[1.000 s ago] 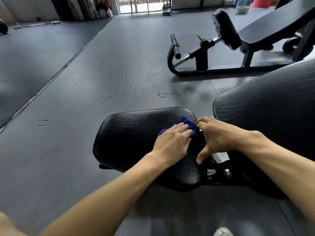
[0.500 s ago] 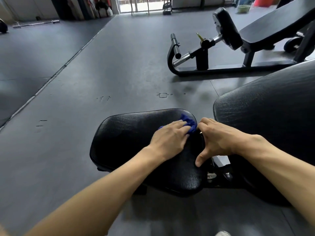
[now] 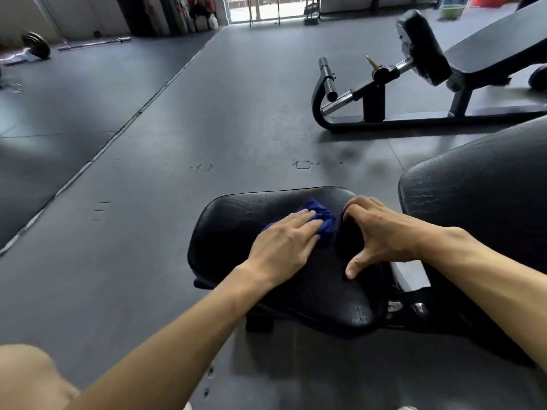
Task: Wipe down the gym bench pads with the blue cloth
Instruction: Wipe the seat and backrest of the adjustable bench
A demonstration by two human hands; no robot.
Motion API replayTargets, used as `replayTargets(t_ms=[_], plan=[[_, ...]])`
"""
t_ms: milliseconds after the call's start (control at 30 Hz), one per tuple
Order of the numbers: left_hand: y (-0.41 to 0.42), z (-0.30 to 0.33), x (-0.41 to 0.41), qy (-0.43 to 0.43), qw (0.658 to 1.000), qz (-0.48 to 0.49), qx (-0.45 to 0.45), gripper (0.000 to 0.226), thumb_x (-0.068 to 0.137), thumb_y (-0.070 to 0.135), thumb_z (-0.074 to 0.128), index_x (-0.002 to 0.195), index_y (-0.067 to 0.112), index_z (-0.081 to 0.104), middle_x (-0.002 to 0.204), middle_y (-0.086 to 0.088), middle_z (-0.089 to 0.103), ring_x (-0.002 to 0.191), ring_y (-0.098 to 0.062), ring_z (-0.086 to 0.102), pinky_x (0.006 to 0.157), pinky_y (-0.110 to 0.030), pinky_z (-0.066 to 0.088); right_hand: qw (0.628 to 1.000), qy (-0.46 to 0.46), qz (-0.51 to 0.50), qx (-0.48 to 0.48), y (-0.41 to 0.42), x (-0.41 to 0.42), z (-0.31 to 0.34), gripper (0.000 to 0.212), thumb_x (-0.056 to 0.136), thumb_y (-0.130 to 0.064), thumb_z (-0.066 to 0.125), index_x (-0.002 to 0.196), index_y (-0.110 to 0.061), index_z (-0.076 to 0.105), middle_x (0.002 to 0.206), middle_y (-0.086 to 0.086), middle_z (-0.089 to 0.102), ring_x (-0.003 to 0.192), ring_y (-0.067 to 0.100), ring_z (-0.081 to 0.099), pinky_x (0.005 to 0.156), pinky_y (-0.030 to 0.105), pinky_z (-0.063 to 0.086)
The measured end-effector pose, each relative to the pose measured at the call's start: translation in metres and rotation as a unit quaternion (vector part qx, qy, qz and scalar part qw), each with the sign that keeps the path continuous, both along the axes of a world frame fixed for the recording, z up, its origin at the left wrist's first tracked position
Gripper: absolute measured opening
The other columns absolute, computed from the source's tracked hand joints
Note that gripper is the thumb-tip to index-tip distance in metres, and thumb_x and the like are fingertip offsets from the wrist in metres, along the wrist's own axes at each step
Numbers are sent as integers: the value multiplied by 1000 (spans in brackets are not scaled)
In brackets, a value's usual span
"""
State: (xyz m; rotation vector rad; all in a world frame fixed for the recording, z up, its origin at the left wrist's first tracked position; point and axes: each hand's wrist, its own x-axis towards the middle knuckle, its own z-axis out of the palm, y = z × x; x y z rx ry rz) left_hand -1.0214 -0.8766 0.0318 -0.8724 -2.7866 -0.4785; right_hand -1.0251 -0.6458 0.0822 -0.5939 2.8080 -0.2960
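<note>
Left hand: the left hand (image 3: 285,247) lies flat on the blue cloth (image 3: 318,216), fingers straight and together, and presses it onto the seat pad (image 3: 236,232). It grips nothing.
Right hand: the right hand (image 3: 381,235) holds the right end of the seat pad, fingers curled over the far edge and thumb spread toward the near edge. It seems to steady the pad.
Cloth place: the cloth is bunched under and just past the left fingertips, on the far right part of the seat pad, just beside the right fingers.
Key relation: the unwiped room lies to the left of the cloth. The long axis of the seat pad runs left to right in the view, so I judge the coming stroke goes leftward along it.
Nearer hand: the left hand is already on the cloth; the right hand is beside it but busy with the edge.
Edges: the far edge is close behind the cloth, and the rounded left end is well apart from it. The near edge is under the left wrist.
Next surface: the back pad (image 3: 473,202) rises just to the right, past a narrow gap with metal parts.
Open room: the grey floor (image 3: 177,143) around is bare near the pad. Another bench (image 3: 429,69) stands well apart, far right.
</note>
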Motion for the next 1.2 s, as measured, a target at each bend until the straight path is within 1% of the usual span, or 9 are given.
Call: replayTargets(t_ms=[133, 233, 300, 467, 567, 700, 833, 967, 1200], plan=[[-65, 14, -22, 5, 992, 124, -28, 38, 106, 28, 49, 142, 17, 59, 153, -3, 51, 144, -20, 44, 118, -31, 30, 1000, -18, 13, -15, -6, 5, 3, 128, 45, -75, 85, 148, -20, 34, 154, -9, 29, 144, 11, 22, 115, 20, 21], [-44, 25, -56, -29, 983, 178, -29, 33, 107, 30, 43, 132, 18, 62, 144, -2, 57, 131, -28, 53, 103, -38, 41, 999, -38, -2, -18, -9, 9, 5, 140, 45, -80, 82, 158, -21, 23, 166, -7, 12, 152, 11, 6, 123, 27, 13], [-12, 25, -53, -35, 988, 148, -25, 29, 106, 27, 45, 125, 16, 64, 139, -4, 58, 127, -28, 55, 100, -39, 42, 999, -48, -13, -22, -13, 9, 5, 144, 43, -88, 75, 159, -22, 21, 168, -6, 9, 154, 13, 3, 125, 35, 14], [-28, 7, 20, 6, 1000, 28, -5, 38, 101, 25, 56, 136, 12, 65, 147, -9, 57, 139, -24, 50, 119, -32, 31, 999, -46, 4, -19, -27, 3, -2, 151, 40, -95, 68, 160, -19, 17, 168, -6, 4, 154, 12, -3, 126, 37, 14], [-87, 15, 15, 5, 995, 101, -11, 38, 104, 26, 53, 141, 16, 61, 152, -5, 53, 142, -21, 47, 120, -29, 27, 998, -51, 4, -23, -25, 0, -4, 153, 37, -98, 67, 160, -22, 16, 167, -10, 2, 153, 9, -5, 126, 39, 15], [-102, 33, -33, -38, 973, 227, 0, 37, 107, 30, 45, 140, 21, 60, 150, -2, 53, 136, -27, 50, 110, -40, 40, 998, -54, 3, -22, -25, 4, -3, 153, 37, -97, 67, 160, -21, 15, 168, -8, 2, 153, 11, -5, 126, 41, 14], [-56, 23, -11, -21, 989, 147, 0, 37, 106, 23, 48, 140, 15, 60, 153, -5, 50, 144, -24, 43, 119, -30, 25, 998, -49, 28, -32, -35, 4, -2, 149, 41, -92, 71, 160, -23, 15, 168, -9, -4, 152, 8, -12, 126, 37, 8], [-84, 8, 43, 14, 998, 60, 11, 39, 102, 25, 53, 137, 12, 63, 147, -9, 57, 140, -23, 49, 122, -32, 30, 998, -49, 45, -19, -43, -3, -4, 150, 38, -95, 68, 160, -25, 16, 168, -9, -2, 152, 8, -10, 126, 40, 11], [-124, 33, 0, -32, 975, 219, 33, 38, 109, 24, 45, 145, 19, 56, 160, -1, 42, 147, -21, 38, 116, -36, 32, 998, -48, 32, -23, -42, -1, -5, 146, 41, -88, 73, 160, -25, 17, 168, -9, 1, 153, 8, -7, 125, 35, 8]])
